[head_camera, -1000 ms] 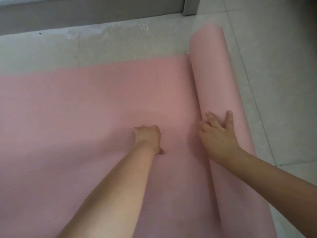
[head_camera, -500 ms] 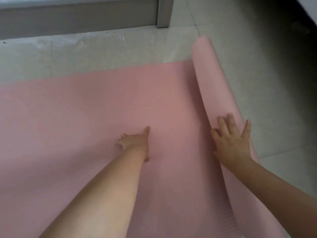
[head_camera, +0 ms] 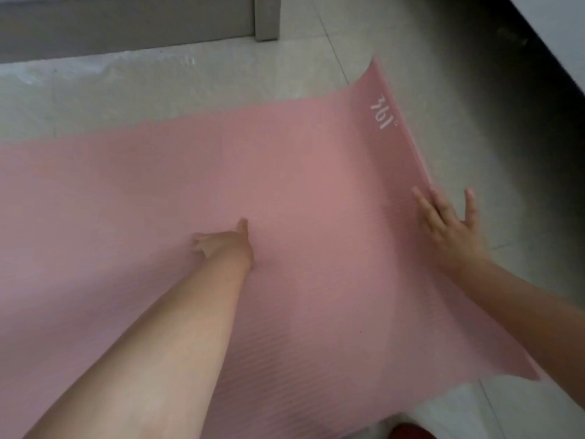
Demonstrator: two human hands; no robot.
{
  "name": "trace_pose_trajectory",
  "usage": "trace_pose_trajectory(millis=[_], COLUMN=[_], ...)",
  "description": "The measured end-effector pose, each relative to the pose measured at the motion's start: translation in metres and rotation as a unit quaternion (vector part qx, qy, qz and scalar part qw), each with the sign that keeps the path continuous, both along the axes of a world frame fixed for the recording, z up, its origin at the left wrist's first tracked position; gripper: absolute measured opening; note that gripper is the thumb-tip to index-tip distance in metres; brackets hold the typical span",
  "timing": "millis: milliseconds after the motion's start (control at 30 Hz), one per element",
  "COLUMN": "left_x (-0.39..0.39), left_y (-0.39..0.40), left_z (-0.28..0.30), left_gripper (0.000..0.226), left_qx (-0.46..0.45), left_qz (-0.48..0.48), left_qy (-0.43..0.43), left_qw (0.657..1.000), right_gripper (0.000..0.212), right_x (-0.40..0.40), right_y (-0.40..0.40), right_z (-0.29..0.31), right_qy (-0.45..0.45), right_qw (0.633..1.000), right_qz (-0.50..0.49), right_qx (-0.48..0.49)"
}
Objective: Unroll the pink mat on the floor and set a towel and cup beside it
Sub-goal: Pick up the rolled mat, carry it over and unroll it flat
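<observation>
The pink mat (head_camera: 300, 191) lies spread over the tiled floor, filling most of the view. Its right end curls up slightly and shows a white "361°" logo (head_camera: 383, 117). My left hand (head_camera: 223, 243) presses flat on the mat's middle, fingers apart. At the mat's right edge my right hand (head_camera: 449, 223) rests with fingers spread, partly on the mat and partly over the floor. I see no towel or cup.
Pale floor tiles (head_camera: 364, 33) surround the mat. A grey baseboard and door frame (head_camera: 266, 17) run along the top. A dark shadowed strip (head_camera: 522, 99) lies at the right. Something red (head_camera: 411, 432) peeks in at the bottom edge.
The roll at the right end has opened out fully, exposing the logo. My right hand moved right with it to the mat's edge. My left hand stayed pressed on the middle.
</observation>
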State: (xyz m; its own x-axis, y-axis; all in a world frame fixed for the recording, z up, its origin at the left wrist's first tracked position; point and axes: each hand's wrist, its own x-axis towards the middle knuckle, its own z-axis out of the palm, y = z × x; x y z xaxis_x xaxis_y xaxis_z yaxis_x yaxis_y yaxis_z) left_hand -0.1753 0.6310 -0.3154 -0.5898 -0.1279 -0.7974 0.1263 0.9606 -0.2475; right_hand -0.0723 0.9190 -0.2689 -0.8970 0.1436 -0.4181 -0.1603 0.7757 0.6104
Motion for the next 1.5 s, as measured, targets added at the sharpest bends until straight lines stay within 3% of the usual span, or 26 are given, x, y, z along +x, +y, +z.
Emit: trace_pose_trajectory(millis=[100, 167, 233, 300, 400, 567, 700, 967, 1133, 1500], left_x=[0.013, 0.028, 0.036, 0.037, 0.03, 0.011, 0.005, -0.012, -0.012, 0.005], left_y=[0.021, 0.037, 0.055, 0.07, 0.105, 0.146, 0.161, 0.179, 0.176, 0.149], left_z=[0.003, -0.003, -0.008, -0.006, -0.005, -0.013, -0.019, -0.013, -0.019, -0.025], left_gripper=[0.053, 0.056, 0.06, 0.064, 0.077, 0.095, 0.11, 0.114, 0.116, 0.106], left_qx=[-0.026, -0.002, 0.049, 0.106, 0.159, 0.164, 0.122, 0.061, 0.064, 0.173], left_qz=[-0.031, -0.087, -0.112, -0.126, -0.113, -0.081, -0.125, -0.232, -0.211, -0.152], left_qy=[0.05, 0.072, 0.101, 0.117, 0.116, 0.125, 0.118, 0.078, 0.066, 0.122], left_qw=[0.998, 0.994, 0.987, 0.979, 0.974, 0.975, 0.978, 0.968, 0.973, 0.965], right_gripper=[0.066, 0.081, 0.082, 0.081, 0.099, 0.091, 0.088, 0.07, 0.071, 0.064], right_x=[0.003, 0.005, 0.013, 0.02, 0.027, 0.026, 0.016, -0.11, -0.168, -0.077], right_y=[0.016, 0.031, 0.057, 0.079, 0.112, 0.13, 0.134, 0.141, 0.135, 0.087], right_z=[-0.002, -0.009, -0.021, -0.031, -0.051, -0.078, -0.088, -0.105, -0.11, -0.101], right_qy=[0.023, 0.008, 0.022, 0.037, 0.049, 0.061, 0.088, 0.123, 0.143, 0.101], right_qw=[0.998, 0.995, 0.993, 0.988, 0.972, 0.939, 0.922, 0.898, 0.887, 0.902], right_qz=[-0.004, -0.045, -0.081, -0.117, -0.148, -0.177, -0.172, -0.151, -0.186, -0.132], right_qx=[-0.052, -0.089, -0.084, -0.095, -0.176, -0.29, -0.336, -0.394, -0.397, -0.4])
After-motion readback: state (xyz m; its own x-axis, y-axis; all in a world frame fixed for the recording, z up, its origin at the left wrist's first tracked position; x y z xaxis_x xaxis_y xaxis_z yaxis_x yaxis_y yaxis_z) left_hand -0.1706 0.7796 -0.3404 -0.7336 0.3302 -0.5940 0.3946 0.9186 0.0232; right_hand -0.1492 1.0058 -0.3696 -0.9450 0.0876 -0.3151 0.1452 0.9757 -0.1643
